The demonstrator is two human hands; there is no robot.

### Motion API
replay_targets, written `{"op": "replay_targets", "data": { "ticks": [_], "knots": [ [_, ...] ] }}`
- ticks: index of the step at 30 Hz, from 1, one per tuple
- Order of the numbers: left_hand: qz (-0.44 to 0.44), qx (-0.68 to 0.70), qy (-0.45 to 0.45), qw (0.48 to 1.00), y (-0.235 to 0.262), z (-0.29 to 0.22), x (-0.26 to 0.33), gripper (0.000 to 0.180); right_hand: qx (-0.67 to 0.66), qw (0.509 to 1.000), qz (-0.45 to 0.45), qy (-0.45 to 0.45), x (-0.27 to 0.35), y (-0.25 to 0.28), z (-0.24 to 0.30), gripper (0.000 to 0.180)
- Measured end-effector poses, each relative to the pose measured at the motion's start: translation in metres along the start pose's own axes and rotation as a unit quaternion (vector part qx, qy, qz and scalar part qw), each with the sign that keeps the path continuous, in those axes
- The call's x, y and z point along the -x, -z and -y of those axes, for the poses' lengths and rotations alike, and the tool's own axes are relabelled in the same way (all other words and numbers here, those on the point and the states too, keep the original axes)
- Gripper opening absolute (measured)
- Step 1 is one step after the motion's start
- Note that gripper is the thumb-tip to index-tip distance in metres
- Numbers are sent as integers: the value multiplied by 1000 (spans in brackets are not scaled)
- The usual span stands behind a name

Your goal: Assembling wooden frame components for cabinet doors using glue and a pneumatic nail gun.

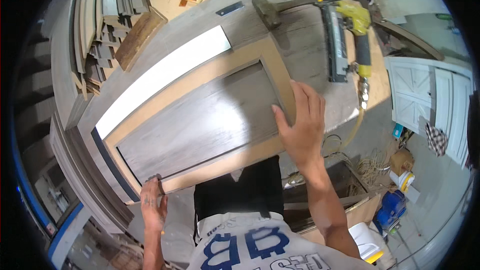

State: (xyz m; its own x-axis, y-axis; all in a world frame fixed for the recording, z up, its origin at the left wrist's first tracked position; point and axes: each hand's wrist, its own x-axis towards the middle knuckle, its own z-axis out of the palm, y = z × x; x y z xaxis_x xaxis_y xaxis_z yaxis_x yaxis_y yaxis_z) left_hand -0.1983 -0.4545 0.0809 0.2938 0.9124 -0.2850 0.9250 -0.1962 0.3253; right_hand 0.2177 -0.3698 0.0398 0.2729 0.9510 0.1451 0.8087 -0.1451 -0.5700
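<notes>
A rectangular cabinet door (200, 120) with a tan frame and a grey wood-grain centre panel is laid on the grey worktop (310, 65). Its near-left corner is gripped by the left hand (152, 202), while the right hand (300, 120) is pressed flat on its right frame edge. A long white strip (165, 77) is seen along the door's far side. A yellow and black nail gun (347, 35) and a dark mallet (272, 10) are lying beyond. Grey mouldings (107, 15) are stacked at the left.

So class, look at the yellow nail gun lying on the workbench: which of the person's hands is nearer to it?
Right. The right hand rests on the cabinet door panel's near corner, just below the yellow nail gun. The left hand grips the panel's opposite lower corner, much farther away.
</notes>
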Motion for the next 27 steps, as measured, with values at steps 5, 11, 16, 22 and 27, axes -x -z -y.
{"op": "replay_targets", "data": {
  "ticks": [5,11,16,22,27],
  "knots": [
    [16,-22,47,999,0,-20,-12,75,-22,999,29,-7,-4,4,-13,56],
    [29,-32,68,997,-2,-22,-10,70,-27,997,71,-8,-9,9,-14,57],
    [36,-49,78,995,-1,-19,-6,70,-42,995,86,-30,-7,8,-10,58],
    [29,-33,90,995,-3,-18,-6,71,-48,995,84,-35,-8,8,-9,58],
    [43,-59,89,993,9,-41,-26,68,-47,995,84,-31,-11,10,-11,56]
  ]
}}
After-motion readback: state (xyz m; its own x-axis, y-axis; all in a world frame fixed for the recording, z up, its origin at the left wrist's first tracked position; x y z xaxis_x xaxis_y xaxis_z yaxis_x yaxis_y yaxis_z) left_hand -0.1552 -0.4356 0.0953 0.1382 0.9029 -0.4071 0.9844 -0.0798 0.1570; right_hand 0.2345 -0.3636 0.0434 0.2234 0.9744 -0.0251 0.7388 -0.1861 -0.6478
